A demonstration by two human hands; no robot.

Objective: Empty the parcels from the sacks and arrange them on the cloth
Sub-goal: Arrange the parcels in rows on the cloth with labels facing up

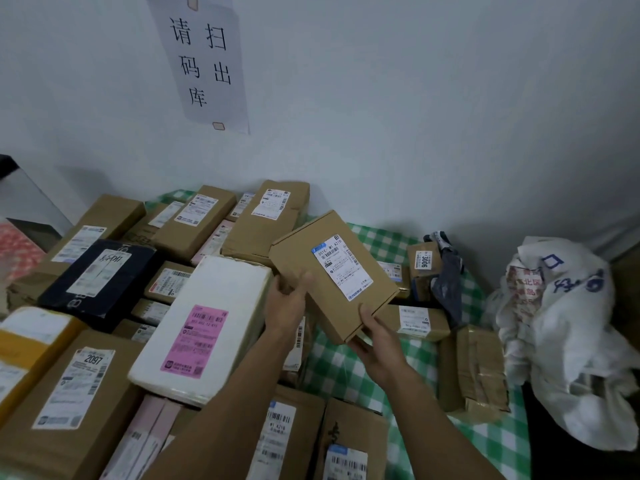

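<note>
Cardboard parcel [332,275] between both hands [332,323]

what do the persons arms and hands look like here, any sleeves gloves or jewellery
Both forearms are bare as far as the frame shows: no sleeve reaches into view. The left hand and the right hand wear no gloves, and no watch, bracelet or ring is visible on either. Nothing is marked or strapped on the arms.

- Dim, even indoor light with a cool blue-grey cast over the wall [415,98].
- Soft, diffuse shadows behind the boxes and in the right corner; no hard edges.
- Mild glare on the white parcel [221,306].
- Wide-angle bending toward the frame edges, notably the paper sign [204,60].
- Slight softness throughout; small label print illegible.
</note>
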